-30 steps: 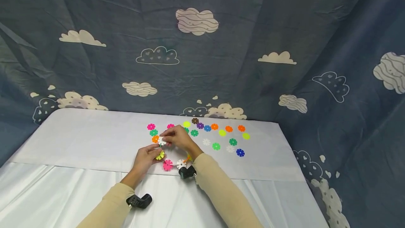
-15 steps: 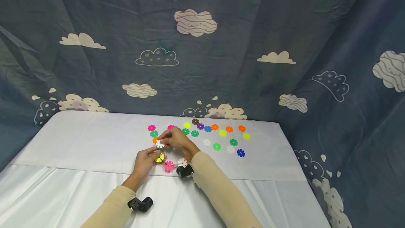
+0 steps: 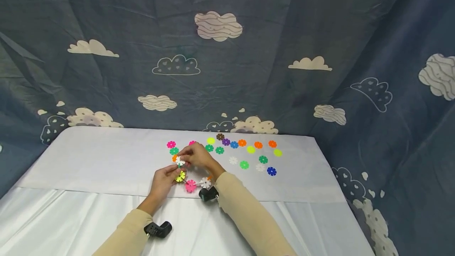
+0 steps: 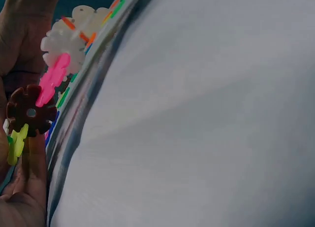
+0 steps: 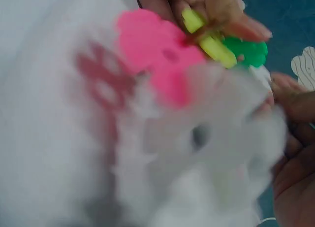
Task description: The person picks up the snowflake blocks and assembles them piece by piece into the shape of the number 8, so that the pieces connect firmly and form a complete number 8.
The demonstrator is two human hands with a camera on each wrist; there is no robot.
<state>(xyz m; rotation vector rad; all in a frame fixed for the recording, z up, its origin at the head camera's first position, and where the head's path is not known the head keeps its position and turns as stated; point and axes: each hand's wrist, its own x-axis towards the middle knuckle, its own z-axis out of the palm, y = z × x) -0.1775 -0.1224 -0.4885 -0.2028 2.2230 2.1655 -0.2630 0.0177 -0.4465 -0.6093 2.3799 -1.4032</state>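
A chain of notched flower-shaped plastic discs hangs between and below my hands. My right hand (image 3: 199,156) pinches a white disc (image 3: 180,161) at the chain's upper end. Below and left of it, my left hand (image 3: 163,181) holds the chain near a yellow disc (image 3: 180,176). A green disc (image 5: 253,50) sits between that yellow piece and the white one. Further along come a brown disc (image 4: 30,112), a pink disc (image 4: 53,79) and a white disc (image 4: 63,47). An orange piece (image 3: 209,177) shows partly behind my right forearm. In the right wrist view, the nearest white disc is blurred.
Loose discs lie scattered on the white table (image 3: 106,157), including a blue disc (image 3: 271,171), a brown disc (image 3: 220,136) and a light green disc (image 3: 244,164). An orange disc (image 3: 174,158) lies just behind my hands. A dark cloud-patterned curtain (image 3: 249,90) borders the table.
My right hand has come slightly down and left with the white disc, closer to my left hand. Over the last half second both hands have hardly moved.
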